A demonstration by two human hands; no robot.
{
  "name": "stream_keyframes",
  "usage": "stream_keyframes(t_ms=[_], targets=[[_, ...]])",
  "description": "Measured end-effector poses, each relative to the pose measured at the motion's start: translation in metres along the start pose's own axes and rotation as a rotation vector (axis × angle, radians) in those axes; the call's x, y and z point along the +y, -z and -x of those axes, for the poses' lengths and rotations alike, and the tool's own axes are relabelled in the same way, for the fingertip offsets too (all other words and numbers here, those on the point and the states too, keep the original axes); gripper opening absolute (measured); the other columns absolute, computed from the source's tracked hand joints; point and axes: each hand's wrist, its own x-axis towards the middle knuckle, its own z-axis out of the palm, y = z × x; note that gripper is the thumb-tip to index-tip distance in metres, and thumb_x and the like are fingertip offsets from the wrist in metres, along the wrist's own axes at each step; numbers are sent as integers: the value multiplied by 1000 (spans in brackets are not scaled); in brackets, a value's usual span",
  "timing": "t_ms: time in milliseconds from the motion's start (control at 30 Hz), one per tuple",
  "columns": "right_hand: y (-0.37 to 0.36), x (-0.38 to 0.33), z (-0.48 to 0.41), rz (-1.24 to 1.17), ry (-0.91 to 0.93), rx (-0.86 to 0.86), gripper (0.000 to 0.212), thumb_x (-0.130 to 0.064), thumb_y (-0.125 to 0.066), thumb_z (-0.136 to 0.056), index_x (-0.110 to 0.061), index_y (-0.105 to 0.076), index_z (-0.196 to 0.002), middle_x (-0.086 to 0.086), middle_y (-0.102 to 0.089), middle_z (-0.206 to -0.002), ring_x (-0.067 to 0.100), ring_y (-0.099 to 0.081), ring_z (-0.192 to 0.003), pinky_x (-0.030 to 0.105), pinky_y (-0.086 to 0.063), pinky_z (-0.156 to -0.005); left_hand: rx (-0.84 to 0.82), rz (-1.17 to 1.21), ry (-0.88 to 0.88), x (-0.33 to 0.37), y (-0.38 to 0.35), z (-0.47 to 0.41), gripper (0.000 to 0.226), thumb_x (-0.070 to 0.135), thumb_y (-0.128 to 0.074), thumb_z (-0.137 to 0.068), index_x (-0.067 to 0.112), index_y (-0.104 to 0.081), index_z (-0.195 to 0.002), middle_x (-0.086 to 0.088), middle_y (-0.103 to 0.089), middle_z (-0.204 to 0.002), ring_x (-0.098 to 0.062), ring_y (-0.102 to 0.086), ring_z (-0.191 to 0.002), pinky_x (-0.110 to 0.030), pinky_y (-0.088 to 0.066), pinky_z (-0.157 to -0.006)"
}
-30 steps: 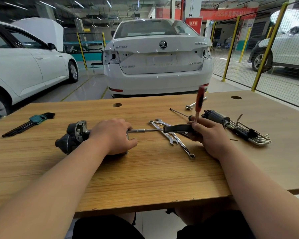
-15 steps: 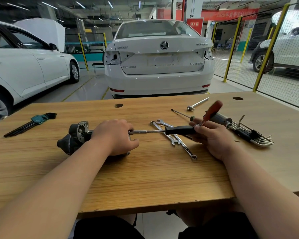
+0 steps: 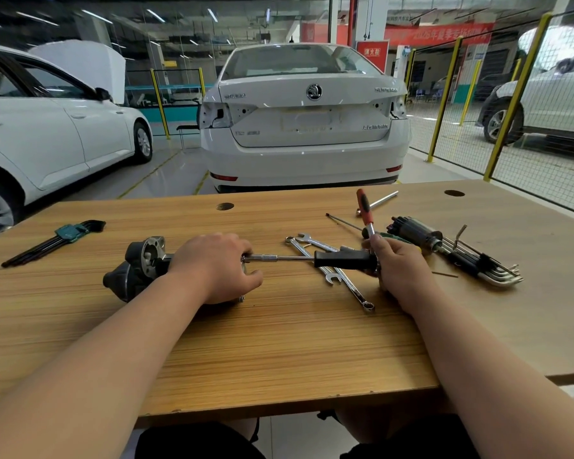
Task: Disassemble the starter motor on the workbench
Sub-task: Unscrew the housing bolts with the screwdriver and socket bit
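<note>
The dark starter motor (image 3: pixel 140 266) lies on its side on the wooden workbench (image 3: pixel 279 342), its flange facing up and left. My left hand (image 3: pixel 217 266) grips its body from above and hides the right part of it. A black-handled driver (image 3: pixel 342 260) runs level from the motor's end to my right hand (image 3: pixel 401 270). This hand holds the end of the black handle and pinches the metal neck of a red-handled tool (image 3: pixel 363 207), which stands nearly upright, leaning slightly left.
Two combination wrenches (image 3: pixel 312 246) lie crossed under the driver. An armature (image 3: pixel 415 231) and a fan of hex keys (image 3: pixel 491 270) are at the right, and a green-clipped hex key set (image 3: pixel 57 240) at the left. A thin rod (image 3: pixel 342 221) and steel bar (image 3: pixel 378 200) lie behind.
The red handle swung from upright down to the right, then back up past upright to lean left. My left hand stayed on the motor.
</note>
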Motion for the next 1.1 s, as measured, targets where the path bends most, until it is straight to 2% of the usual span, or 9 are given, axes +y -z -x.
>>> stream_keyframes(t_ms=[167,333,433,500,700,800,867,1000,1100], targets=[[10,5,2,-211,50,-122,17,-25,-54,-100,-28,-67,-109,2,-71,-97,11,-70,-69,26,-54,-64,1,7,-3,0,1,1,54,69,-38,-77,36,-54,-116,13,-57,-110,-10,-47,-93,-31,-36,-70],[12,5,-5,-579,-35,-252,28,4,-48,-95,-12,-69,-104,8,-70,-112,21,-68,-100,34,-50,-81,-36,-22,0,1,2,2,60,69,-38,-81,35,-50,-130,9,-54,-126,-15,-50,-113,-34,-40,-81],[13,7,-8,-733,-110,-312,38,16,-40,-90,5,-60,-120,19,-60,-130,31,-61,-116,34,-51,-84,-26,-8,4,1,2,1,61,69,-38,-80,35,-51,-128,10,-54,-124,-15,-50,-112,-34,-40,-80],[15,6,-8,-794,-143,-345,43,18,-37,-89,6,-57,-125,19,-59,-132,33,-60,-119,33,-53,-84,-13,-3,-1,1,2,1,61,70,-38,-79,35,-51,-127,10,-55,-122,-15,-51,-110,-34,-40,-79],[15,7,-10,-825,-207,-288,28,11,-43,-93,-2,-63,-108,11,-73,-106,27,-74,-89,30,-61,-68,6,0,-2,1,1,2,61,69,-38,-80,33,-51,-128,10,-55,-124,-15,-51,-111,-34,-41,-81],[14,7,-10,-734,-219,-254,19,-8,-54,-95,-3,-63,-111,13,-76,-94,27,-75,-86,29,-61,-62,5,1,-4,1,1,2,61,69,-39,-80,33,-51,-127,10,-55,-123,-15,-51,-110,-34,-41,-81],[11,7,-10,-567,-208,-219,26,-24,-56,-96,-3,-63,-109,11,-76,-83,24,-75,-77,27,-57,-53,-4,-6,-2,1,0,2,60,69,-38,-80,33,-52,-126,10,-55,-122,-14,-51,-109,-33,-40,-78],[5,7,-11,-226,-184,-116,46,-51,-42,-100,-11,-63,-95,6,-65,-54,16,-52,-37,23,-42,-37,-15,-13,-3,1,1,1,58,69,-38,-80,34,-53,-123,10,-56,-118,-14,-51,-106,-33,-37,-74],[4,9,-13,-146,-167,-113,42,-55,-42,-98,-18,-63,-96,-1,-60,-49,14,-44,-36,26,-37,-39,-8,-25,-2,0,0,0,58,70,-37,-79,34,-54,-121,11,-56,-113,-13,-51,-102,-32,-38,-74]])
